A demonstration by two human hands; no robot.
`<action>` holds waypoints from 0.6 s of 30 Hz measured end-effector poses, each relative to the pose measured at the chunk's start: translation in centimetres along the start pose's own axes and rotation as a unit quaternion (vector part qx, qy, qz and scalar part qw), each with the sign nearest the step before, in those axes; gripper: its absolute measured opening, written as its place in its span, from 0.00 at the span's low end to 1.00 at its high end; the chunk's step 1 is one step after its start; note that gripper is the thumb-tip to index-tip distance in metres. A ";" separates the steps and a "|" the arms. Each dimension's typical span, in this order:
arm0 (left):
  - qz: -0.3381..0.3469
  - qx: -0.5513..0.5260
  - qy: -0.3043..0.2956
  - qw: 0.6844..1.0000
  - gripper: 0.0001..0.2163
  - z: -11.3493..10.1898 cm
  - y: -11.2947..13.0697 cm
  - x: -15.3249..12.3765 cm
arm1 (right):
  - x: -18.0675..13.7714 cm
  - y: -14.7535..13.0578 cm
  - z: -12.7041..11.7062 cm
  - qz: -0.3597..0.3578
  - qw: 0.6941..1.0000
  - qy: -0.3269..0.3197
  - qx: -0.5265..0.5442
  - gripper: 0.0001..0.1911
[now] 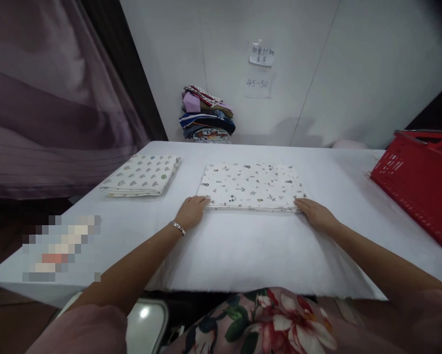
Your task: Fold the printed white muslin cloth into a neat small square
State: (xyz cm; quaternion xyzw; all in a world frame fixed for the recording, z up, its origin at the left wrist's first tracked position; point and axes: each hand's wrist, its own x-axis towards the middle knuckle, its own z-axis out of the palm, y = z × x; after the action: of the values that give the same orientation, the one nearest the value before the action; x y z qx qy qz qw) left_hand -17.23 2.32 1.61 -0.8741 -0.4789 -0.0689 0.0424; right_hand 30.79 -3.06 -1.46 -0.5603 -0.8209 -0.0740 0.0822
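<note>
A folded white cloth point(250, 187) with a small print of leaves and figures lies flat in the middle of the white-covered table. At its near left corner, my left hand point(192, 210) has its fingers on top of the layers. My right hand point(315, 212) grips the near right corner in the same way. Both thumbs are mostly hidden, and the two hands look closed on the cloth's edge. Over to the left lies a second folded cloth point(142, 174), white with grey mushroom-like shapes, with neither hand touching it.
A red plastic basket point(416, 182) stands at the table's right end. Beyond the far edge is a pile of folded fabrics point(207, 118) against the wall. A blurred-out item point(62, 250) lies at the near left. A mauve curtain point(58, 108) hangs at the left.
</note>
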 end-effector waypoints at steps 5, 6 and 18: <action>-0.009 -0.039 0.049 0.998 0.19 0.5 1.5 -0.2 | 0.7 0.4 -1.1 0.054 0.998 -0.026 0.034 0.24; -0.006 -0.041 0.054 0.998 0.20 0.6 1.8 -0.1 | 0.9 0.6 -1.4 0.062 0.997 -0.033 0.040 0.24; -0.004 -0.041 0.081 0.996 0.21 1.6 7.7 4.4 | 3.4 1.8 -4.5 0.073 0.994 -0.005 0.077 0.24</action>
State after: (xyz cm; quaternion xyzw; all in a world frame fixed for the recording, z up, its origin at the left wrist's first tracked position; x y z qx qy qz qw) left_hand -8.27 2.08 0.71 -0.8648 -0.4740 -0.1595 0.0451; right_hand 31.52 -0.29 3.75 -0.6113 -0.7813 -0.0014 0.1262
